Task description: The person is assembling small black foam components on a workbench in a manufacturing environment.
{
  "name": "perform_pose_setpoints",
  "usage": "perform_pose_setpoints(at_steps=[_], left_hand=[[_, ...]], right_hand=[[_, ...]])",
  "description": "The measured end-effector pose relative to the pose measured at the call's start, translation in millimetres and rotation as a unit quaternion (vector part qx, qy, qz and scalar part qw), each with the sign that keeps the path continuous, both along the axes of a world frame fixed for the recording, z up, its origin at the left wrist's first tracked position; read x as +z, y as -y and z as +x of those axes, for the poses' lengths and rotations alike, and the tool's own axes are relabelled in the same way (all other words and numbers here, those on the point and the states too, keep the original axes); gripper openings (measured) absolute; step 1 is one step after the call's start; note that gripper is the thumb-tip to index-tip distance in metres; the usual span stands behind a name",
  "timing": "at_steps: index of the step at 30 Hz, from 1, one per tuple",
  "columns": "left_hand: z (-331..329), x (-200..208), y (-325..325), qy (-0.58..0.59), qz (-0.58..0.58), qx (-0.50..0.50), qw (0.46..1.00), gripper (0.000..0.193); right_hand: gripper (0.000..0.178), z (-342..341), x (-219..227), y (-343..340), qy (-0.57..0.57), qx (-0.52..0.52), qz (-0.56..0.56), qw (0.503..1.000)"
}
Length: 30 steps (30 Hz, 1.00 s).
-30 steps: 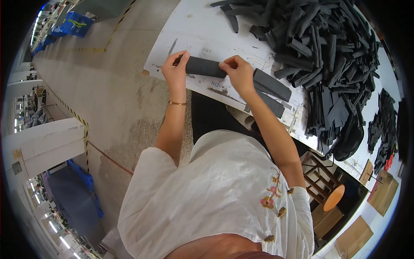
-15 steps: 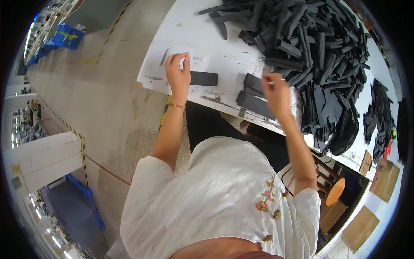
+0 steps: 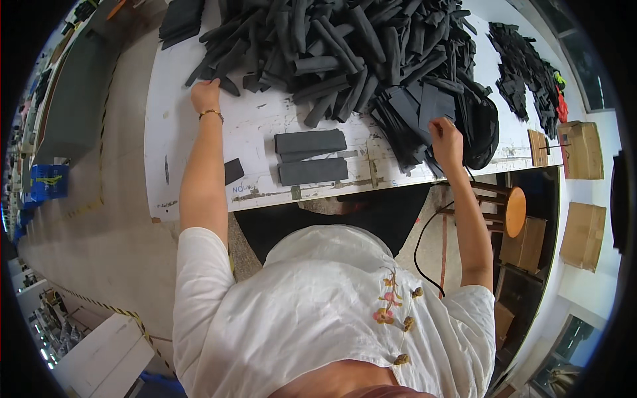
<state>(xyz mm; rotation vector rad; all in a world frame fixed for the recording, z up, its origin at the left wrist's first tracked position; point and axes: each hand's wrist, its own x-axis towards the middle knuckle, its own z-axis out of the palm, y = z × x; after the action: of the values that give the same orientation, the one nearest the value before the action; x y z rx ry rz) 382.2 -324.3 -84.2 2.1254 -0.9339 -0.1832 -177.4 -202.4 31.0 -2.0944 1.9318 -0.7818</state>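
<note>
My left hand (image 3: 206, 97) reaches to the left edge of a big heap of curled dark grey fabric-like strips (image 3: 328, 46). Its fingers pinch together at the end of a dark strip (image 3: 227, 85). Over at the right, my right hand (image 3: 447, 142) is closed at the lower edge of flat dark grey pieces (image 3: 406, 109) fanned out there; whatever sits between its fingers is hidden. Two flat dark rectangular strips lie before me, a far one (image 3: 310, 142) and a near one (image 3: 313, 172), roughly parallel. A shorter dark piece (image 3: 233, 171) lies beside my left forearm.
The white, marked table (image 3: 199, 142) spans the front. A neat dark stack (image 3: 181, 23) stands at its far left. A black bag (image 3: 481, 126) is right of the flat pieces, with a smaller dark heap (image 3: 524, 76) beyond. A wooden stool (image 3: 515, 212) stands under the right side.
My left hand has moved forward to the heap, off the strip near the table's left. My right hand has left the two flat strips for the fanned pieces. The view has turned rightward.
</note>
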Motion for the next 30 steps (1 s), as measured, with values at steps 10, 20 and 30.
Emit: perform_pose_setpoints(at_steps=[10,20,30], left_hand=[[-29,16,-67,-0.213,-0.082,-0.118,0.966,0.025],[-32,45,-81,-0.342,-0.061,-0.065,0.935,0.037],[-25,41,-34,0.198,-0.012,-0.193,0.961,0.017]], right_hand=[[0.015,34,-43,21,-0.396,0.091,-0.082,0.910],[0.010,30,-21,14,-0.259,0.084,-0.143,0.952],[0.020,69,27,-27,-0.012,0.194,0.037,0.980]])
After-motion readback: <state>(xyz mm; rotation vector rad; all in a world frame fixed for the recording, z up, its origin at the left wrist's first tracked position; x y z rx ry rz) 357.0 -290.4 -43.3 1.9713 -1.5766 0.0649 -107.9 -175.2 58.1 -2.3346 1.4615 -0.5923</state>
